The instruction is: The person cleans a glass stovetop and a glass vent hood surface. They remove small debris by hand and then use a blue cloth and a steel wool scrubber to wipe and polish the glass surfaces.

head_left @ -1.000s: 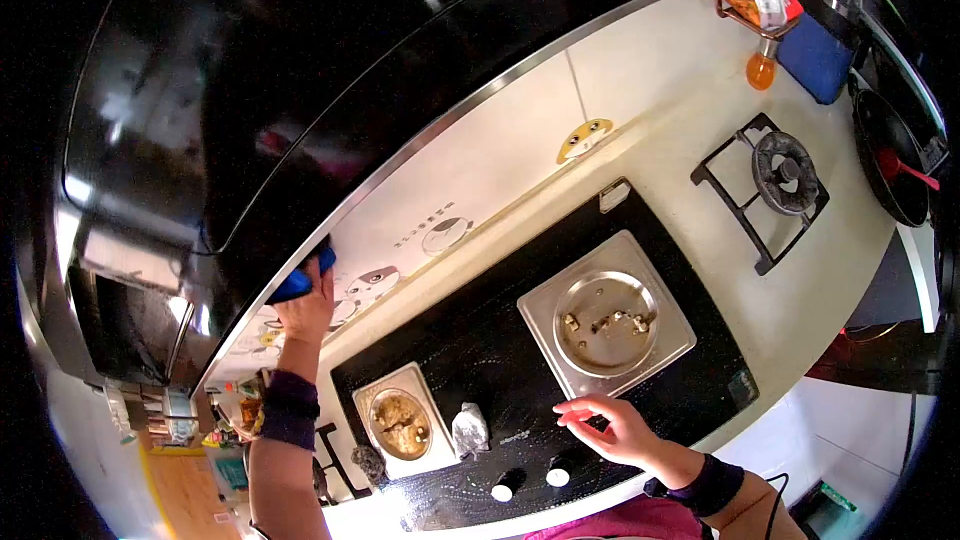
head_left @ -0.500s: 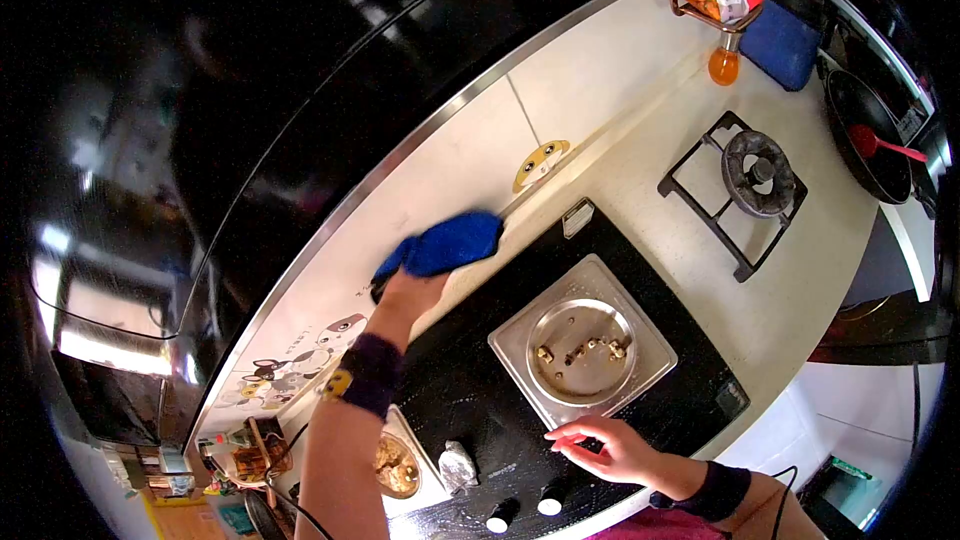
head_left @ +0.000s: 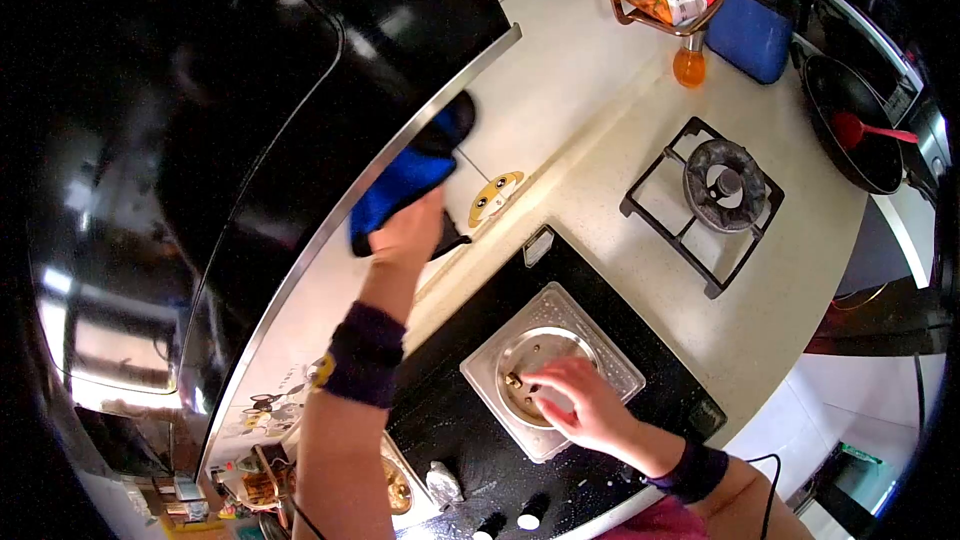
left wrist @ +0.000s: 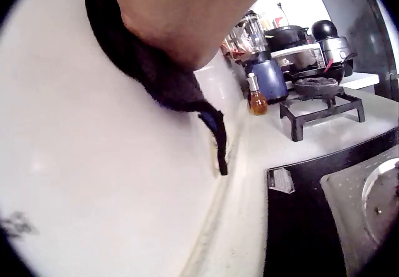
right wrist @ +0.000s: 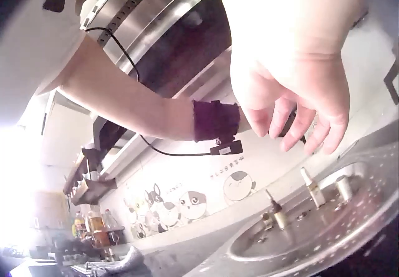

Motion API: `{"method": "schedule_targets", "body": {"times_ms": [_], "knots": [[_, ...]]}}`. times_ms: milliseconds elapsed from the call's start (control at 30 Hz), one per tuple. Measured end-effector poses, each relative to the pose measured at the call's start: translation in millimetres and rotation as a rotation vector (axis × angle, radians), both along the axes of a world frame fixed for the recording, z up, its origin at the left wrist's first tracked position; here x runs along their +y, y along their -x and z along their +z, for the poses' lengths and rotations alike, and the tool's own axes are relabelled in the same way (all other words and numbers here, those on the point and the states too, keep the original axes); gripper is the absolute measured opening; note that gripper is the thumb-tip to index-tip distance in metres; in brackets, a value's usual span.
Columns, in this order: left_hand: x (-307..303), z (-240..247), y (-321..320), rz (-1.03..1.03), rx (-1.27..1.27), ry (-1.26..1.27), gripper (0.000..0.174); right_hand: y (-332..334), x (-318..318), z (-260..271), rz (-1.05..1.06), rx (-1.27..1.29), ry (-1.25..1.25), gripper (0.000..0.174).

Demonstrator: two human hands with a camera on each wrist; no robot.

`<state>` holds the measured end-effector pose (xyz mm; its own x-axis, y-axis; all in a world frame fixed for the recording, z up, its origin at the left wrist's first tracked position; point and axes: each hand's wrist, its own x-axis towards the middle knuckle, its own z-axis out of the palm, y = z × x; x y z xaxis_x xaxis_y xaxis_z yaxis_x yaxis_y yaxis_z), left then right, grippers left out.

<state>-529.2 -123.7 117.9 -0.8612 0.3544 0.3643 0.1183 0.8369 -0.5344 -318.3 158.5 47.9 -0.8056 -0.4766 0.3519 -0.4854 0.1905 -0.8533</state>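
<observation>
My left hand (head_left: 408, 230) grips a blue cloth with black edging (head_left: 400, 190) against the white tiled wall below the range hood. The cloth hides most of its fingers. In the left wrist view the cloth's dark underside (left wrist: 168, 80) lies along the tile, one corner hanging toward the counter seam. My right hand (head_left: 590, 410) hovers over the square steel burner plate (head_left: 625, 377) on the black glass hob (head_left: 440, 395). Its fingers are loosely curled and hold nothing; in the right wrist view they hang above the round recess with burner parts (right wrist: 312, 189).
A pot support with a burner ring (head_left: 725, 185) stands on the counter at right. Behind it are an orange bottle (head_left: 689, 62), a blue appliance base (head_left: 750, 25) and a black pan (head_left: 850, 130). Crumpled foil (head_left: 443, 483) lies on the hob. The hood's metal edge (head_left: 330, 210) overhangs the wall.
My left hand has swept the blue cloth rightward along the wall from the far left, and now up near the hood edge. My right hand has shifted over the burner plate. The head view has turned right.
</observation>
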Motion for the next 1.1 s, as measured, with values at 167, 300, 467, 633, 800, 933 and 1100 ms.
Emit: {"method": "schedule_targets", "body": {"times_ms": [167, 300, 467, 633, 800, 933, 1100], "knots": [[5, -32, -9, 0.056, -0.666, -0.321, 0.043, 12, 12, -2, 0.004, -0.069, -0.074, 0.038], [-21, 11, -65, -0.206, -0.417, -0.271, 0.042, -4, 21, -11, 0.085, -0.154, -0.049, 0.035], [-18, 43, -67, 0.118, 0.052, 0.052, 0.041, -8, 29, -15, 0.065, -0.167, 0.049, 0.035], [68, 43, 25, 0.238, 0.045, 0.194, 0.042, -2, 38, -9, 0.068, -0.215, 0.091, 0.036], [100, -33, 74, -0.032, -0.530, -0.364, 0.045, -6, 52, -2, 0.065, -0.261, 0.063, 0.036], [80, -92, 69, -0.343, -0.371, -0.116, 0.044, -17, 58, -4, 0.058, -0.289, 0.043, 0.035], [36, -104, 30, -0.338, -0.547, -0.148, 0.037, -33, 61, -5, 0.075, -0.311, 0.093, 0.033]]}}
